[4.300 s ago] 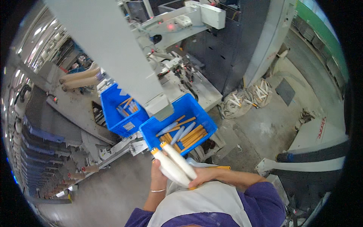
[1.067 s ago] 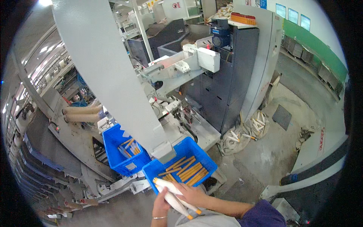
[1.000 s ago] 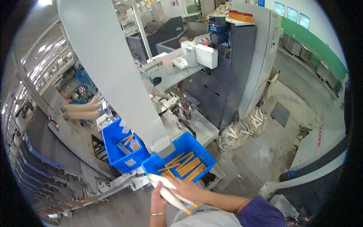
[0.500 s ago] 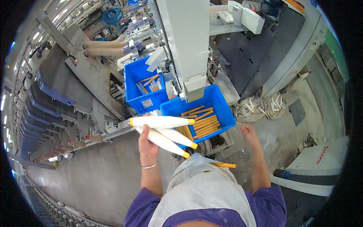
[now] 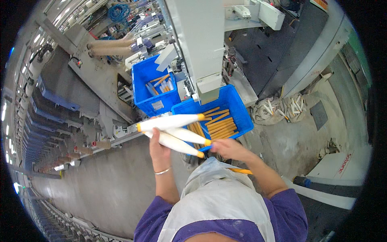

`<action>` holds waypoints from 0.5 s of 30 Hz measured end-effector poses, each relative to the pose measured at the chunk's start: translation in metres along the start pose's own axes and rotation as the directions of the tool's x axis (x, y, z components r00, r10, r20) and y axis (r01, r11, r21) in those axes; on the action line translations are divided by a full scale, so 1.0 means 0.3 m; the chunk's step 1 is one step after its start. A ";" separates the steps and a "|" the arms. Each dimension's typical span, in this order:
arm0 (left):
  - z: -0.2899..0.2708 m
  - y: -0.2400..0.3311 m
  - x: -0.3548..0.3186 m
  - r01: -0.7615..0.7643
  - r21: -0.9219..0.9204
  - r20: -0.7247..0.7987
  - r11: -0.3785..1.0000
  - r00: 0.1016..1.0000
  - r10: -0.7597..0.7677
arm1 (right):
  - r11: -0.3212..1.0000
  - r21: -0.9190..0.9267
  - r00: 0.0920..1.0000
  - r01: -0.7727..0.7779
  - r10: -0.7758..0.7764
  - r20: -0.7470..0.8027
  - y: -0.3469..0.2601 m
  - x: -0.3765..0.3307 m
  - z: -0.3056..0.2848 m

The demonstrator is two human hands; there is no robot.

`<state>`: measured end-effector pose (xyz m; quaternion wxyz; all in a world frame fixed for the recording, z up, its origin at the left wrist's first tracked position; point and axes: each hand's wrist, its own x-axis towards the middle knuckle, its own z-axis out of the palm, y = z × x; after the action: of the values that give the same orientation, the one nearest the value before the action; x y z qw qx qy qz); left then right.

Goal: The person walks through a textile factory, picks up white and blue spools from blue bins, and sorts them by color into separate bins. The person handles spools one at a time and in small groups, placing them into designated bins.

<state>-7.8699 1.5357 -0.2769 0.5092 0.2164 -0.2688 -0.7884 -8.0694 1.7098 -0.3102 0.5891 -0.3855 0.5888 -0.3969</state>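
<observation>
Three white yarn bobbins with yellow tube ends are fanned out in my left hand (image 5: 160,148), which is closed round their left ends. The upper yarn bobbin (image 5: 171,122) lies almost level; the middle yarn bobbin (image 5: 185,135) and the lower yarn bobbin (image 5: 177,143) slant down to the right. At the middle bobbin's yellow tip is my right hand (image 5: 229,148), its fingers curled together; whether they hold anything is hidden. Beneath the bobbins stands a blue crate (image 5: 244,117) with several bare yellow tubes (image 5: 219,127) in it. Another yellow tube (image 5: 242,171) sticks out at my apron (image 5: 217,197).
A second blue crate (image 5: 139,86), with tubes inside, stands behind to the left. A white machine column (image 5: 199,44) rises over the nearer crate. White sacks (image 5: 264,115) with bobbins lie on the right. The spinning machine (image 5: 76,97) runs along the left.
My right hand has come in from the right to the middle bobbin's yellow tip. My left hand keeps the three bobbins, their right ends slightly higher in the view.
</observation>
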 end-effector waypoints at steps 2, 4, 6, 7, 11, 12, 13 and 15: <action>-0.036 0.048 0.018 -0.075 -0.032 0.049 0.997 0.996 0.076 | 0.981 0.188 0.991 -0.051 0.073 -0.114 0.114 -0.091 -0.137; -0.060 0.075 0.022 -0.072 -0.020 0.020 0.997 0.997 0.073 | 0.945 0.311 0.945 -0.103 0.191 -0.267 0.192 -0.159 -0.259; -0.065 0.075 0.022 -0.072 -0.039 0.021 0.997 0.997 0.073 | 0.950 0.290 0.899 -0.116 0.225 -0.377 0.215 -0.183 -0.325; -0.064 0.067 0.019 -0.064 -0.062 0.003 0.996 0.998 0.065 | 0.952 0.289 0.896 -0.095 0.208 -0.392 0.206 -0.177 -0.332; -0.026 0.014 0.028 -0.053 -0.046 0.020 0.998 0.998 0.054 | 0.974 0.060 0.902 0.216 -0.176 -0.395 0.078 -0.082 -0.226; -0.014 0.004 0.030 -0.024 -0.059 0.010 0.998 1.000 0.024 | 0.946 -0.133 0.825 0.296 -0.323 -0.464 0.037 -0.062 -0.195; -0.003 -0.004 0.032 -0.007 -0.074 0.012 0.997 1.000 0.008 | 0.900 -0.300 0.787 0.317 -0.426 -0.445 -0.004 -0.043 -0.158; 0.018 -0.015 0.029 -0.003 -0.075 -0.008 0.997 1.000 0.002 | 0.738 -0.582 0.724 0.342 -0.602 -0.337 -0.077 -0.032 -0.104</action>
<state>-7.8797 1.5303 -0.2762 0.5189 0.1999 -0.2371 -0.7966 -8.1010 1.7100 -0.2855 0.1728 -0.5425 0.6776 -0.4655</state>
